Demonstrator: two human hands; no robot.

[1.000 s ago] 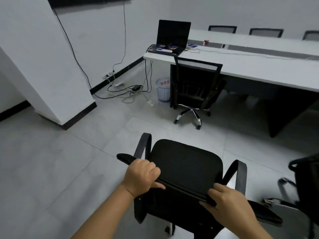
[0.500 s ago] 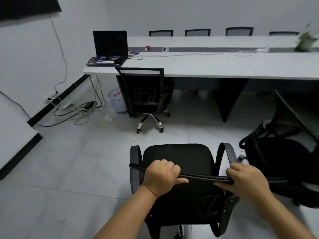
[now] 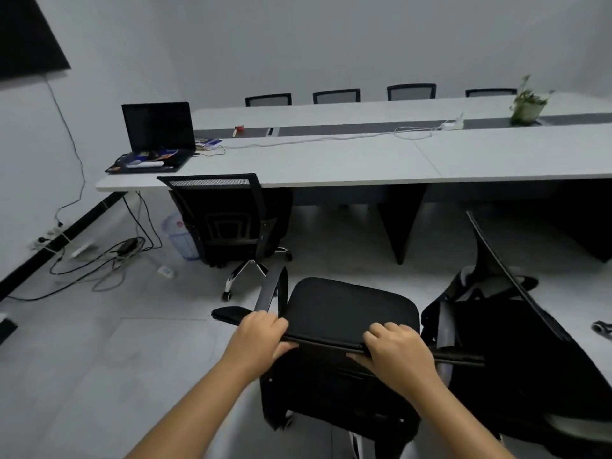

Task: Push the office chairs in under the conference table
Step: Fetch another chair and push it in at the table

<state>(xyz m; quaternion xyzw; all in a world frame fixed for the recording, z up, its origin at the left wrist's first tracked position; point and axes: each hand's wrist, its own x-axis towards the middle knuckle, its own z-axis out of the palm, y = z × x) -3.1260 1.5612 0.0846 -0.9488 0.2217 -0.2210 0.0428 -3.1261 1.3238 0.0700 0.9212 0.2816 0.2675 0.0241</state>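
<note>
Office mtg room: conference table (image 3: pixel 331 164), office chairs (image 3: pixel 228 220), laptop (image 3: pixel 159 130).

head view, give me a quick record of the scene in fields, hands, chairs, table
left hand: grips top edge of held chair's backrest
right hand: grips same edge
held chair: on open floor, short of conference table
tucked chair: at near edge, by laptop
third chair: right of held chair, not pushed in
far side: four chair backs visible

We see a black office chair (image 3: pixel 351 313), a white conference table (image 3: pixel 331 164) with a dark grey centre strip (image 3: pixel 364 130), pale grey floor tiles (image 3: pixel 99 359), and a green potted plant (image 3: pixel 526 101).
</note>
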